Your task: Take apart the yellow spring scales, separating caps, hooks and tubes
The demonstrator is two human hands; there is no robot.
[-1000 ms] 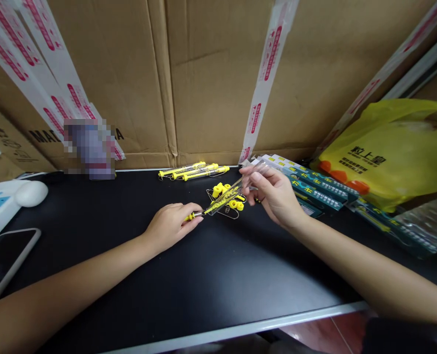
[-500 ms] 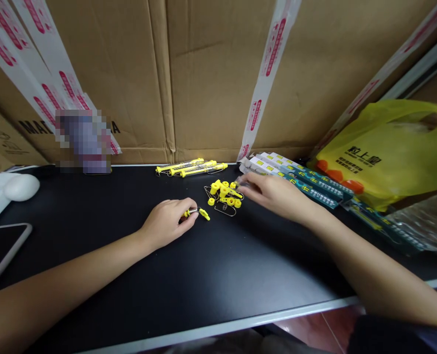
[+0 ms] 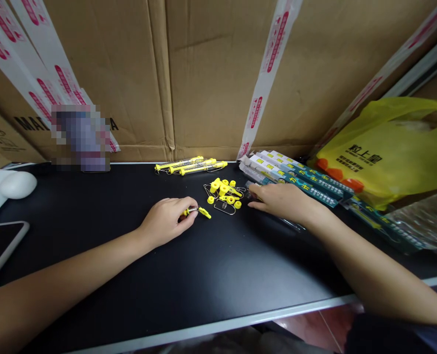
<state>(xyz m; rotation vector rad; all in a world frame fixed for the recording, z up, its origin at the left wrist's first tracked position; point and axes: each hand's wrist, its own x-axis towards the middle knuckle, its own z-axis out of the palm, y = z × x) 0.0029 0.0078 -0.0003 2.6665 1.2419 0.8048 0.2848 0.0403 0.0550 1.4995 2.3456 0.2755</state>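
Right hand [image 3: 279, 202] lowered to black table [image 3: 203, 285] (cardboard [image 3: 211, 88] behind), grip unclear; left grip [image 3: 170, 219] pinching yellow part [image 3: 204, 212].

Bare left hand [image 3: 169, 219] and right hand [image 3: 281, 199], with a dark garment [image 3: 395, 339] at the near right.
The left forearm [image 3: 78, 282] was uncovered as far as the left edge of the scene, smooth in outline, slim at the wrist and broader toward the near side. The right forearm [image 3: 362, 265] was also bare and tapered the same way. Below it, the garment looked nearly black, with a bluish tint toward the right; whether this was a sleeve could not be told. Greyish-black cloth [image 3: 248, 341] showed at the near edge, too blurred to make out its cut.
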